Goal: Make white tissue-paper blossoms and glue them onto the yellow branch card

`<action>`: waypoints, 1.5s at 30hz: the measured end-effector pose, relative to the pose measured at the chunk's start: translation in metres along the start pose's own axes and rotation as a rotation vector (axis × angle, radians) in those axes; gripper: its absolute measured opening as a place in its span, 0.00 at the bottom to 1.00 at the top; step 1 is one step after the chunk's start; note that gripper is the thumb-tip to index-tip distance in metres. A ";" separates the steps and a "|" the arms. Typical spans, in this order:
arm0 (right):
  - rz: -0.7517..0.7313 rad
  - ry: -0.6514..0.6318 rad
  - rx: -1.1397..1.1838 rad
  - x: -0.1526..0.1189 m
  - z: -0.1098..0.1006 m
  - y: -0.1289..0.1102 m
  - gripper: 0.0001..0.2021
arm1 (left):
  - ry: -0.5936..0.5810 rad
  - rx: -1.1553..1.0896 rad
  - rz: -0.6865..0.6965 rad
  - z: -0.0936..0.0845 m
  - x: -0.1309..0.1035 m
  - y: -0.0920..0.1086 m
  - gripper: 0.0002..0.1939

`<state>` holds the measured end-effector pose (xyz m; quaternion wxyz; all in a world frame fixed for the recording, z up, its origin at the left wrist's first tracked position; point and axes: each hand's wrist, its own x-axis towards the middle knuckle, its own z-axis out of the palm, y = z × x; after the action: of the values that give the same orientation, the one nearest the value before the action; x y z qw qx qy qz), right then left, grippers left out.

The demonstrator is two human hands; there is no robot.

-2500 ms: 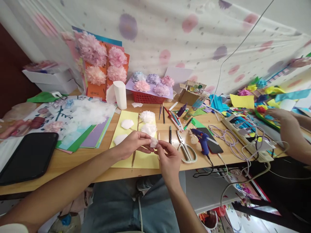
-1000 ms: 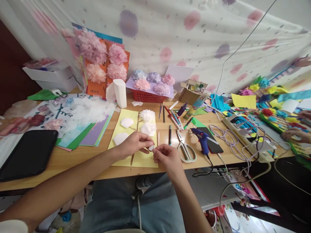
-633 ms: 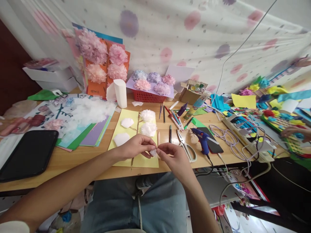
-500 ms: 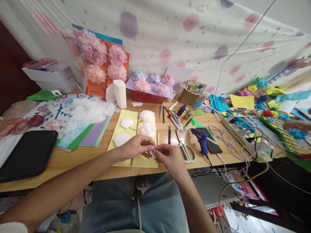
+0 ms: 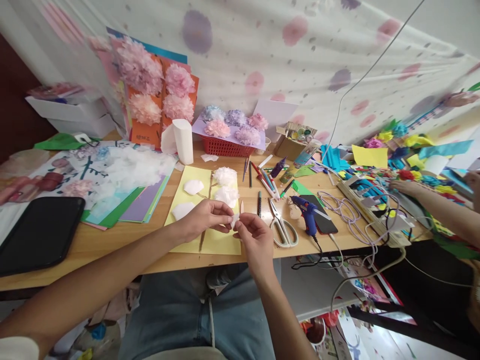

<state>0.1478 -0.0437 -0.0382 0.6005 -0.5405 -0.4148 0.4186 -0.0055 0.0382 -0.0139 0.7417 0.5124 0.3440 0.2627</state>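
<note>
From the head view, I have the left hand point(image 5: 204, 220) and the right hand point(image 5: 258, 240) meeting above the lower part of the yellow sheet point(image 5: 221, 244). Fingertips of both are closed on a small white piece point(image 5: 234, 220), pinching it from opposite sides. Half a second ago my right fingers covered more of it; now they sit a little lower, the right hand is turned more upright, and more of the piece shows between the fingertips.

On the sheet, the upper fluffy white flower point(image 5: 225, 176) and lower fluffy white flower point(image 5: 226, 195) lie where they were, right of the brown painted stem point(image 5: 203, 240). Two flat white shapes, an upper one point(image 5: 193, 187) and a lower one point(image 5: 183, 210), remain on its left side.

To the right of the sheet I see the scissors point(image 5: 284, 230), then the blue glue gun point(image 5: 308, 215) beside a phone point(image 5: 325, 220), all unmoved on the table point(image 5: 123, 250). At far right, a co-worker's hand point(image 5: 404, 187) now reaches farther in, near a red flower point(image 5: 406, 174). My whole view has shifted slightly.
</note>
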 end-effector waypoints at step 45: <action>-0.121 -0.117 -0.491 -0.037 -0.031 -0.007 0.09 | -0.142 0.083 -0.036 0.014 -0.013 -0.025 0.34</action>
<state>0.1665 -0.0883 -0.0353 0.4501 -0.6191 -0.5695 0.2995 -0.0017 0.0113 -0.0311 0.7470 0.5538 0.3103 0.1977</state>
